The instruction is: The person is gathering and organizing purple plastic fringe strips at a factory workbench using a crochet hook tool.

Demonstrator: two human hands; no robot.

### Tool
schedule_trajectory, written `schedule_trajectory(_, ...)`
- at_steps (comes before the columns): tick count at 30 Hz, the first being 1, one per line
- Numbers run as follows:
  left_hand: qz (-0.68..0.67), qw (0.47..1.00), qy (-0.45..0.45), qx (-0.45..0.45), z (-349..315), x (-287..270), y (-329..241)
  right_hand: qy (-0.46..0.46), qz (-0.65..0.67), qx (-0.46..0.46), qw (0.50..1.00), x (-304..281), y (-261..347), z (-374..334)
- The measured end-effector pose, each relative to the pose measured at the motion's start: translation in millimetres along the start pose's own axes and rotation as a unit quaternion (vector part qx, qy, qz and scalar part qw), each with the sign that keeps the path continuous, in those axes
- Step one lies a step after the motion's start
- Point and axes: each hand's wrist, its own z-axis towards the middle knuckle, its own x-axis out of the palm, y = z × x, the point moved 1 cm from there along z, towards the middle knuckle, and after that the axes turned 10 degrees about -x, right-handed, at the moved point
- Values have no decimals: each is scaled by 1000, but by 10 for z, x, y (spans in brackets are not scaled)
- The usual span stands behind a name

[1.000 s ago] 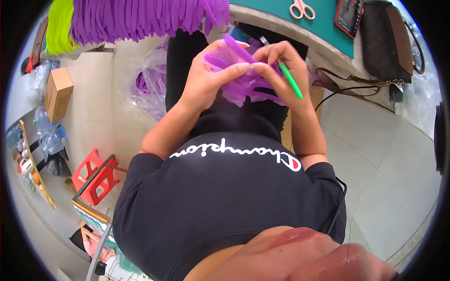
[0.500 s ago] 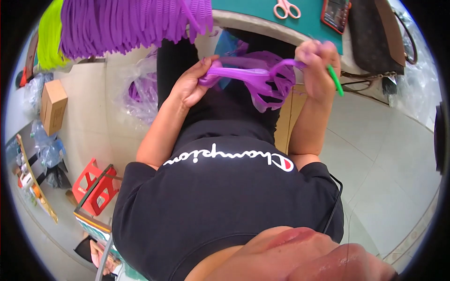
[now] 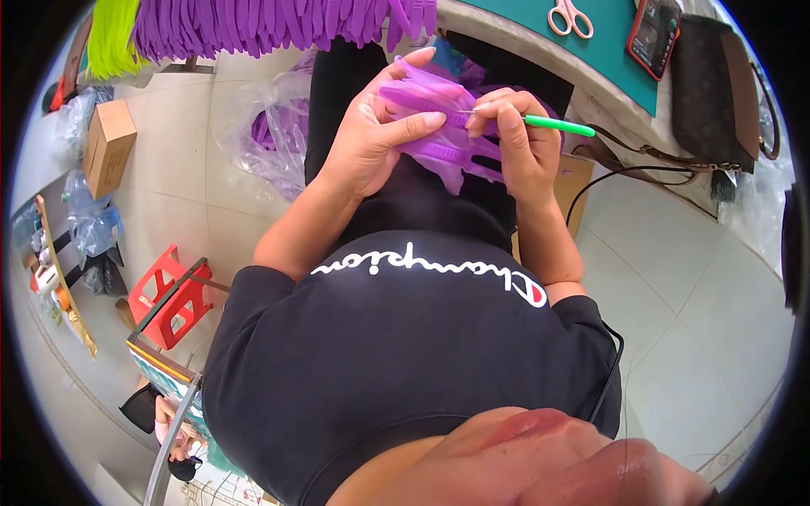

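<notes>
Over my lap, my left hand [image 3: 371, 139] pinches a soft, translucent purple rubbery sheet [image 3: 439, 156] with strap-like strips and slots, its thumb lying on top. In my right hand [image 3: 525, 139] is a slim green-handled tool [image 3: 558, 126] with a thin metal tip. That tip points left and meets the purple sheet close to my left thumb; the exact shape of its end is too small to tell. Part of the sheet droops below my fingers, and more purple material shows behind my right hand.
Purple straps [image 3: 278, 21] and lime-green straps [image 3: 114, 38] hang over the table's edge. On the green mat lie pink scissors [image 3: 571, 18] and a phone [image 3: 654, 35], beside a dark bag [image 3: 717, 84]. A clear plastic bag [image 3: 274, 139], cardboard box [image 3: 110, 148] and red stool [image 3: 173, 295] stand leftward.
My hands have come together; the purple piece, stretched between them before, is now spread over my left hand. The green tool has swung level, its tip now at the sheet.
</notes>
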Motion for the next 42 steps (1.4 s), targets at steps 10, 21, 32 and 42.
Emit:
schedule_trajectory(10, 20, 1000, -3, 24, 2, 78, 1, -11, 49, -8, 999, -43, -14, -38)
schedule_trajectory(21, 47, 998, -12, 33, 3, 65, 6, 2, 18, 7, 1000, -29, -4, -43)
schedule_trajectory(32, 46, 998, -9, 34, 5, 77, 4, -5, 13, 21, 1000, -48, 17, -56)
schedule_trajectory(42, 64, 976, 128, -165, -63, 50, -74, -85, -273, -118, 951, -500, -130, 306)
